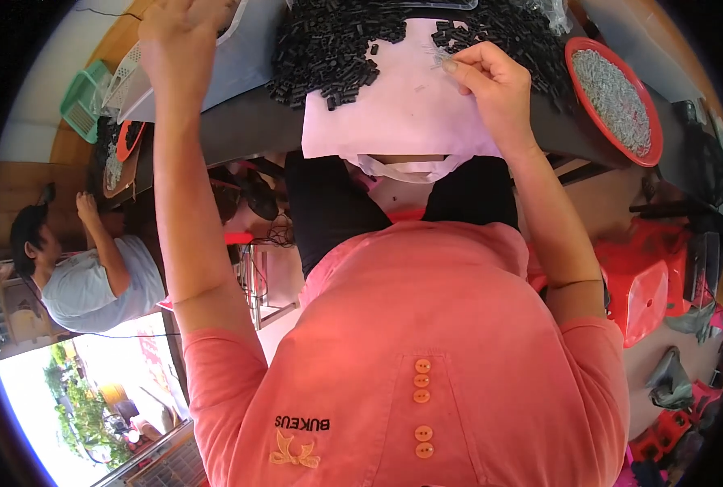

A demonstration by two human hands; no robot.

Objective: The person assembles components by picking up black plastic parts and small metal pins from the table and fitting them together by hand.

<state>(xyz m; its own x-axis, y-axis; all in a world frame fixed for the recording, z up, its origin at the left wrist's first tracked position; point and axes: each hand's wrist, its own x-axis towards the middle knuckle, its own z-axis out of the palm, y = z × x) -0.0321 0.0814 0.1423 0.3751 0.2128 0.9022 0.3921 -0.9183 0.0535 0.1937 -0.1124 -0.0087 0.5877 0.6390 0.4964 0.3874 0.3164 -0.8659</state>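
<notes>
My right hand (495, 91) is closed over a white fabric sheet (402, 130), thumb and forefinger pinching a few thin silvery pins (438, 55). Small black cylindrical pieces (329, 53) are heaped on and around the far part of the sheet. At the top left, my left hand (181, 20) reaches beside a grey plastic bin (244, 61); its fingers are blurred and partly cut off by the picture's edge. On the right, a round red tray (655, 134) holds a mass of similar silvery pins (613, 101).
The dark table (248, 122) runs across in front of me. A green basket (81, 101) stands at the far left. Another person (98, 272) in a light shirt sits on the left. Red plastic stools (641, 300) are on the floor at right.
</notes>
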